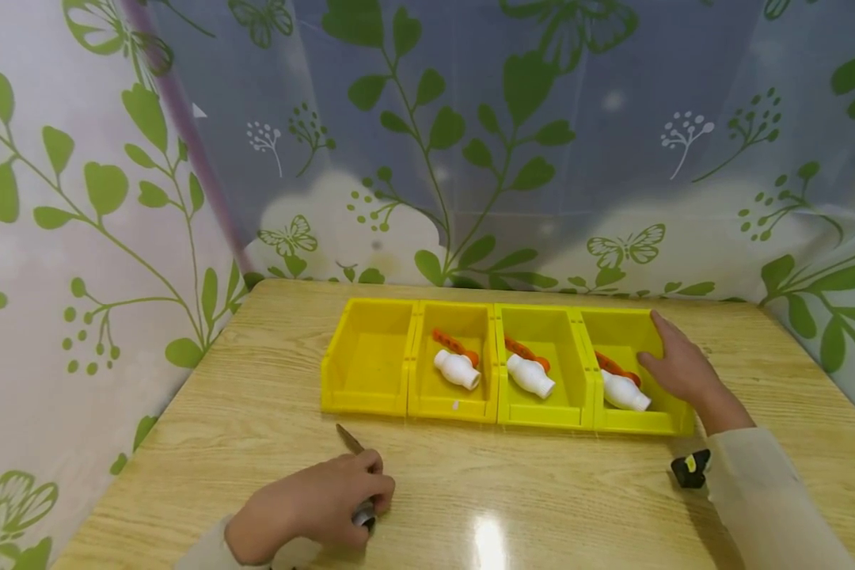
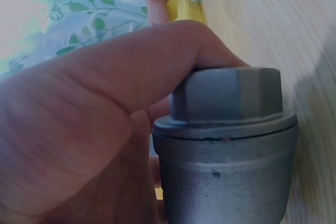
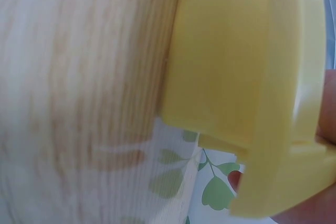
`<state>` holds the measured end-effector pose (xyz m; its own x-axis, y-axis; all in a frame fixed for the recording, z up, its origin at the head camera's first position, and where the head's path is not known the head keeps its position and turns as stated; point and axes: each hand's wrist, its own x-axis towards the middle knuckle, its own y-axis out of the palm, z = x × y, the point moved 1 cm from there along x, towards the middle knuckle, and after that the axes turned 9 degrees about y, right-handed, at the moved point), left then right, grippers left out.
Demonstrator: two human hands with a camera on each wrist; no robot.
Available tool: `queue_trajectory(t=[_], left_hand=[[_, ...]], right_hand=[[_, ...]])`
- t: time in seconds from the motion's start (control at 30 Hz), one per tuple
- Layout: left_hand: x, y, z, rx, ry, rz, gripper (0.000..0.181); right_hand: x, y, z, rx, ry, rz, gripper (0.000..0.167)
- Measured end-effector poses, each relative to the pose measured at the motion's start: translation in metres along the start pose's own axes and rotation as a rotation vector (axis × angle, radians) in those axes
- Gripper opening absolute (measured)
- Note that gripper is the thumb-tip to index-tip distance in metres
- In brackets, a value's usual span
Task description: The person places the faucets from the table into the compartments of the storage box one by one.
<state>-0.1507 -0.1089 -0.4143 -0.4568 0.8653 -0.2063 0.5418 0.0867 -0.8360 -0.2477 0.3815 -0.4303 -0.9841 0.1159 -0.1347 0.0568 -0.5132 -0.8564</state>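
My left hand [image 1: 324, 495] is over the front left of the table, gripping a grey metal ball valve [image 2: 228, 166]. Its hexagonal end faces up in the left wrist view; in the head view a slim lever-like end [image 1: 349, 438] sticks out past the fingers. My palm and fingers cover the rest. My right hand [image 1: 687, 372] grips the right side wall of the rightmost yellow bin [image 1: 659, 423], thumb inside and fingers outside. That bin holds a white plastic ball valve [image 1: 623, 391] with an orange handle. In the right wrist view, the bin wall [image 3: 226, 51] hides most of the hand.
Four yellow bins stand in a joined row on the wooden table [image 1: 242, 443]. The two middle bins each hold a white valve [image 1: 457, 370] with an orange handle. Nothing lies in the leftmost bin [image 1: 370, 364]. A leaf-patterned curtain [image 1: 470, 158] hangs behind and at the sides.
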Motion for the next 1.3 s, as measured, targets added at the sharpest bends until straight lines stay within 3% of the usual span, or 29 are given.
queue_trajectory(t=[0.33,0.63,1.3], left_hand=[[-0.002,-0.008,0.001,0.035,-0.004,-0.024,0.027],[-0.002,-0.013,0.005,0.035,0.053,-0.063,0.025],[-0.006,-0.025,0.002,0.059,0.025,-0.083,0.023]], right_hand=[[0.0,0.001,-0.002,0.009,-0.007,0.001,0.078],[0.001,0.001,-0.002,0.009,-0.008,-0.005,0.078],[0.0,0.001,0.001,0.02,0.014,-0.006,0.078]])
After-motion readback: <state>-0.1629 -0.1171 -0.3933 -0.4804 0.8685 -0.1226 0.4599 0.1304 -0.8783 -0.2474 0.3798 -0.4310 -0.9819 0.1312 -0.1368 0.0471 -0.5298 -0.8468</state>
